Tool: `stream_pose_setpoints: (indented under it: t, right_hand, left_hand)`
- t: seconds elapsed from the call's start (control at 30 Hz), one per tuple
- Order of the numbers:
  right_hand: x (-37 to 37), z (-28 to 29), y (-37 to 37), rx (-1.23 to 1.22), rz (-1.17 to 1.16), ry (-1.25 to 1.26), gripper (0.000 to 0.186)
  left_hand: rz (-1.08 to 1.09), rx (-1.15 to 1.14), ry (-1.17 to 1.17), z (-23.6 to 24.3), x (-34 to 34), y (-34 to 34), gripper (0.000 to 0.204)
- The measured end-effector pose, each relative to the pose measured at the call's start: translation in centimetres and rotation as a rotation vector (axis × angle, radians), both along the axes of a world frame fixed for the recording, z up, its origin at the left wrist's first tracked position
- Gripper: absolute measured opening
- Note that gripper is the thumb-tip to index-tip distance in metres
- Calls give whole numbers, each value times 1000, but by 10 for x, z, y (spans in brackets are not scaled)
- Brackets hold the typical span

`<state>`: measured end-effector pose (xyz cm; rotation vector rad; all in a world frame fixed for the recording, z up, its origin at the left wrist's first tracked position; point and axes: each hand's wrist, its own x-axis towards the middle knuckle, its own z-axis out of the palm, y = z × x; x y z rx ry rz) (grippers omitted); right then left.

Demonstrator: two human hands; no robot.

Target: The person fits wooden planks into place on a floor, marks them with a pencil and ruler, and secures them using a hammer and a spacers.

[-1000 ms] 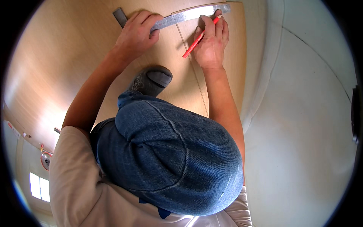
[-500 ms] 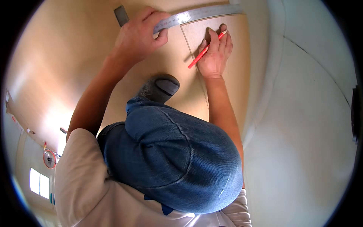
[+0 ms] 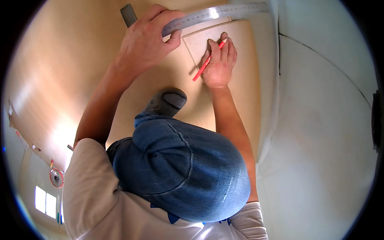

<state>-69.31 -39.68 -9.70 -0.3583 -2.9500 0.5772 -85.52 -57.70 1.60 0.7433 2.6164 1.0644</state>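
Note:
My left hand (image 3: 147, 38) is closed on one end of a long steel ruler (image 3: 208, 15), thumb beneath and fingers over it. The ruler stretches rightward past the top edge of a light wood plank (image 3: 245, 60), and its far end reaches the pale wall. On that plank rests my right hand (image 3: 220, 69), its fingers pointing away from me. A red pencil (image 3: 199, 73) lies slanted across the right hand, held between the fingers, with its sharpened tip pointing away to the right.
Light wood flooring (image 3: 160, 72) spreads around the plank. A pale wall (image 3: 316, 120) runs along the right. My bent denim knee (image 3: 192, 168) and a dark shoe (image 3: 170, 100) are close below the hands. A small dark block (image 3: 128, 15) lies beyond the left hand.
The ruler has shifted away from the plank's top edge, and a wider strip shows between them. Its far end extends further right. The right hand keeps its place on the plank, pencil still held.

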Motion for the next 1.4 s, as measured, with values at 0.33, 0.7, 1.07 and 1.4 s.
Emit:
stream_pose_setpoints:
  t: [0.33,0.7,1.07,1.4]
  right_hand:
    - [2,-8,0,-20,2,69,47]
    - [3,-12,-1,22,34,48,42]
    - [6,-11,-1,24,76,29,42]
    - [1,-12,2,38,143,137,39]
  left_hand:
    - [-138,-167,-15,-68,61,-47,53]
    - [-195,-106,45,-99,69,-54,56]
    - [-232,-116,141,-101,71,-47,57]
    - [-269,-4,-54,-98,60,-55,56]
